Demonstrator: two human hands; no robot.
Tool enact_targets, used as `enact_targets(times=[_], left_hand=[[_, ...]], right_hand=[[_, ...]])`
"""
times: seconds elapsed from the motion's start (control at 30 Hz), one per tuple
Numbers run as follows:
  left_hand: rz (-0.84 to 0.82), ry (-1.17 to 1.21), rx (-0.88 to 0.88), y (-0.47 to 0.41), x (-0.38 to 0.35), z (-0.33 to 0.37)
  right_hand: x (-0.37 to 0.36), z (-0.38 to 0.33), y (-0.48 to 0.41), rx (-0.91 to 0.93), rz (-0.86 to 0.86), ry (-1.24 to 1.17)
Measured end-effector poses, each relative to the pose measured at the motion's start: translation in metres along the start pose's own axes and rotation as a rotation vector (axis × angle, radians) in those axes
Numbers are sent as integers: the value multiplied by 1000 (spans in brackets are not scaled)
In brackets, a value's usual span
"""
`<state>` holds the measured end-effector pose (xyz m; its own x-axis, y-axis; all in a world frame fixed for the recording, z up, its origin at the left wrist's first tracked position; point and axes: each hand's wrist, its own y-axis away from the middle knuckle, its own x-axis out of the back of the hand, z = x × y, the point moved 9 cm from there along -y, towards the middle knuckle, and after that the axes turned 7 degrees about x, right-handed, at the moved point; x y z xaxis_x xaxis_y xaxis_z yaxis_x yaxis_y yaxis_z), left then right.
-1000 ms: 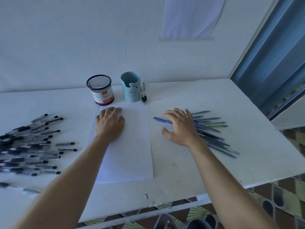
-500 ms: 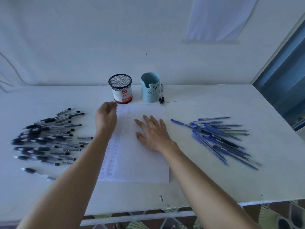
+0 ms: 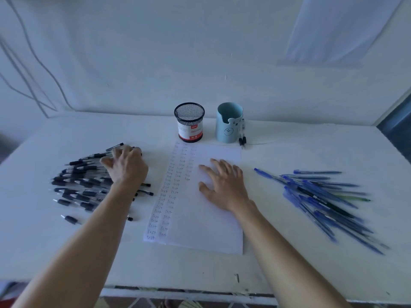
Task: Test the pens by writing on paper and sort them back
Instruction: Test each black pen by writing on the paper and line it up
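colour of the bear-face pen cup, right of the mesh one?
The bear-face pen cup is pale teal-blue; the head view shows it plainly.

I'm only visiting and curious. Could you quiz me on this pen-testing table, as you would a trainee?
1. True or false: the right hand lies flat on the paper.
2. The left hand is on a pile of pens of which colour? A black, B blue, C green.
3. Which word is written in columns down the paper's left side?
Key: 1 true; 2 A; 3 test.
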<state>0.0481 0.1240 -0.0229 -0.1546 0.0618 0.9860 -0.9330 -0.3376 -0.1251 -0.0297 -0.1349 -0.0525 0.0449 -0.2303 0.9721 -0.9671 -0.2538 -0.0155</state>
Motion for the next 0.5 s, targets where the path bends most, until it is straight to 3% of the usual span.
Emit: enact_targets(times=[0.2,0.37,0.5], left_hand=[[100,100,-82,1,8,7],[386,516,-397,19,53,30],[374,894,-436,45,84,48]], right_hand=[[2,-1,1,-1,4,-28],[-1,1,2,-8,-22,-27],[-6,3,2,-20,-73,-30]])
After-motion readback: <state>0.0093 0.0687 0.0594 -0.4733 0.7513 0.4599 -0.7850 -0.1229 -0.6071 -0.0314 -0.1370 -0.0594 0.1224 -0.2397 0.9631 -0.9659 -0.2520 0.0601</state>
